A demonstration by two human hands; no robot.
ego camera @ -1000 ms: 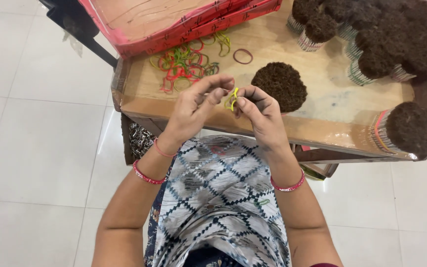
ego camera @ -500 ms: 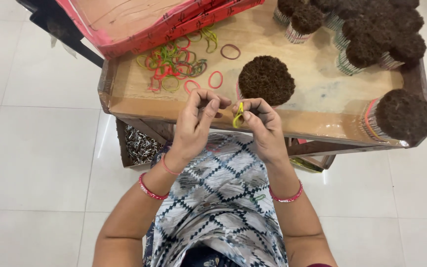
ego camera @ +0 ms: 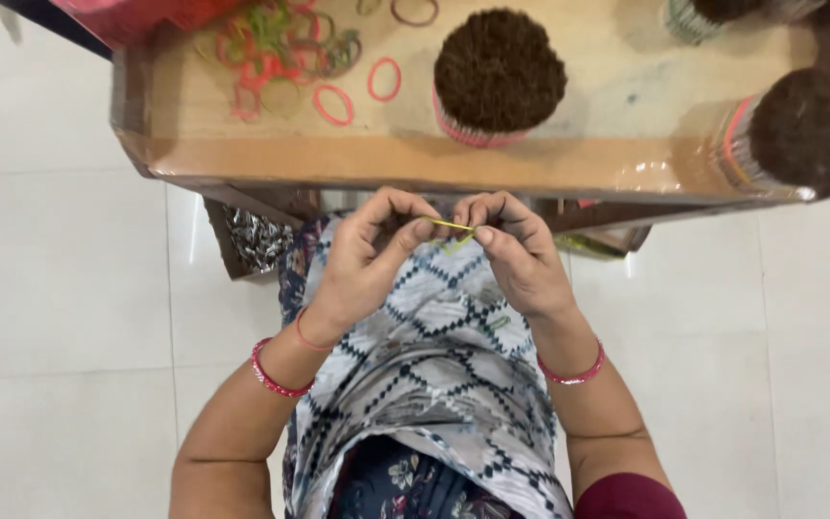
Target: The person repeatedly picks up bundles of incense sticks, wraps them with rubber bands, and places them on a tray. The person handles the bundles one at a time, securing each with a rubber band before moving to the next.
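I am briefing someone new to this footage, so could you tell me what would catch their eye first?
At the centre, the left hand and right hand stretch a yellow rubber band between their fingertips, just in front of the wooden tray. On the tray stands a round brown bundle of sticks, with a heap of coloured rubber bands at its left end.

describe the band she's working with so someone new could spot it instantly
Start at the long wooden tray across the top, then drop just below its near edge to where the left hand and right hand meet. The yellow rubber band is pulled taut between their fingertips, unlike the loose bands lying on the tray.
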